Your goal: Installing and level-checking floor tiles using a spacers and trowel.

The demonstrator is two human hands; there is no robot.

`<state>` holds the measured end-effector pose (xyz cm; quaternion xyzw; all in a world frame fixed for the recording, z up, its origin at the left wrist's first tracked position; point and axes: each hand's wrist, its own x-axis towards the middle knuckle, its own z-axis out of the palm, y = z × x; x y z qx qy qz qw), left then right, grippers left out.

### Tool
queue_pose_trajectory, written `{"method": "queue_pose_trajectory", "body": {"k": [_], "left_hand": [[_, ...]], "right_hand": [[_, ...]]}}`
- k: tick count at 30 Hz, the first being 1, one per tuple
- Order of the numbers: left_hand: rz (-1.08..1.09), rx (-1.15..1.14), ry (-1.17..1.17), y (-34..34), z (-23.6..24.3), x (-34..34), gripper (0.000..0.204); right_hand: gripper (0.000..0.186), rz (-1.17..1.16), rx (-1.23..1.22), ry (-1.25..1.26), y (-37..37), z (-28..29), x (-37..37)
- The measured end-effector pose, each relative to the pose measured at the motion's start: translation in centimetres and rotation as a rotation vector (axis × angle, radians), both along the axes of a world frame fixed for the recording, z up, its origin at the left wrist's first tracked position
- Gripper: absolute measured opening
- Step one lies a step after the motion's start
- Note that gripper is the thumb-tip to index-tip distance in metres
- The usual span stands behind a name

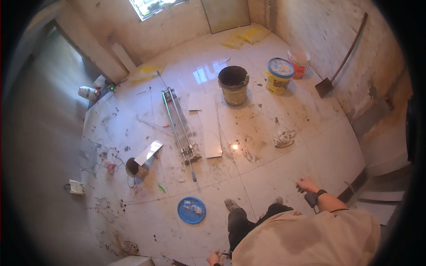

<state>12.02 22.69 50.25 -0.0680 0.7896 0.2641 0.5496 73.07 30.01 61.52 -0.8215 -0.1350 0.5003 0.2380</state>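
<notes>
My right hand (305, 184) is held out over the tiled floor to the right of my feet, its fingers loosely bent and apart, with nothing visible in them. A dark band circles that wrist, and a dark grey object (311, 199) hangs just beneath it; its kind is unclear. At the lower edge, my left hand (215, 258) shows only in part, its fingers too small and cut off to read. Left of my feet lies a round blue lid (191, 210) with small pale pieces on it. A long manual tile cutter (179, 126) rests further ahead.
White tile strips (212, 128) lie beside the cutter. A dirty bucket (234, 86), a yellow bucket with a blue rim (279, 76) and a red-and-white bucket (299, 64) stand ahead. A shovel (341, 57) leans on the right wall. A crumpled rag (284, 138) lies on the floor.
</notes>
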Motion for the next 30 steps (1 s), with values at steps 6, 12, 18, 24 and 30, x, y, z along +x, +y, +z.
{"method": "queue_pose_trajectory", "body": {"k": [6,12,18,24,30], "left_hand": [[-0.117,0.002,-0.010,10.9,-1.5,-3.9,0.042],[-0.272,0.064,-0.028,25.7,0.7,-1.7,0.023],[-0.517,0.175,-0.080,36.9,1.4,6.3,0.030],[-0.445,0.128,-0.041,44.5,2.4,16.0,0.013],[-0.623,0.085,0.021,51.7,1.4,20.8,0.016]], "right_hand": [[0.035,0.221,0.016,-0.044,5.8,3.4,-5.5],[0.034,-0.014,-0.025,-0.097,6.0,3.9,-3.9],[0.024,-0.295,-0.199,0.069,4.9,-3.4,2.7],[0.011,-0.510,-0.228,0.149,22.0,-8.0,10.6],[0.028,-0.025,0.150,-0.103,46.4,-8.3,13.3]]}}
